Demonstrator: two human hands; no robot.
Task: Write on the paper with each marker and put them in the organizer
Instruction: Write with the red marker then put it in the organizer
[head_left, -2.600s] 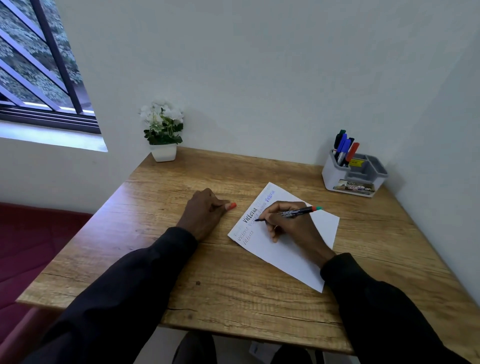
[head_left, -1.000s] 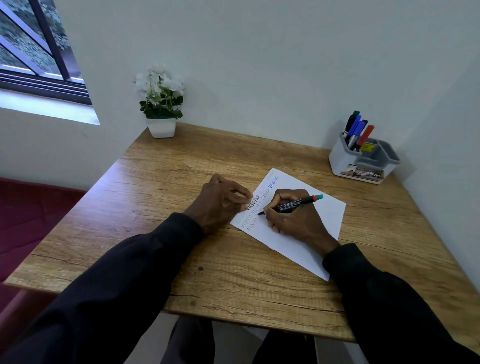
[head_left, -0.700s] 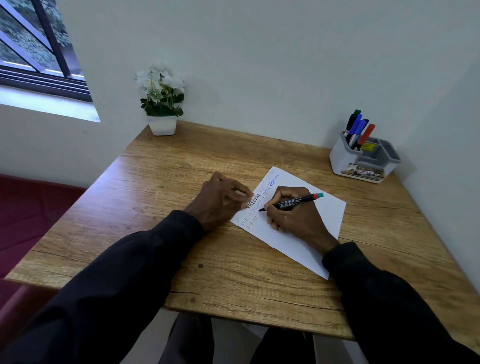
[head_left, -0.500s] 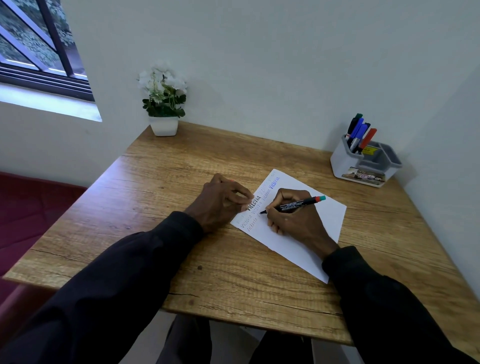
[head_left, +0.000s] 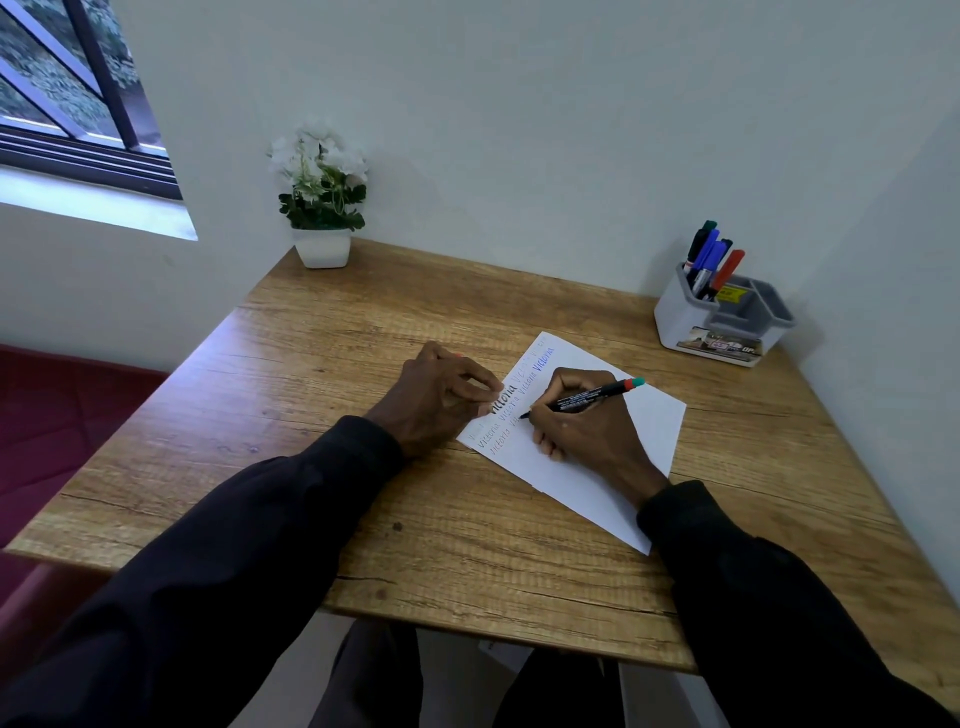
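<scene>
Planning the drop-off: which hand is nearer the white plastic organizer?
Right. The right hand sits left of the white plastic organizer; the left hand lies farther left.

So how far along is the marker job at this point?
Done: several lines of writing on the paper, and several markers stand in the organizer. In hand: the right hand grips a black marker, tip on the paper, while the left hand rests at its edge. Left: finish this word and put this marker in the organizer, likely the last one.
</scene>
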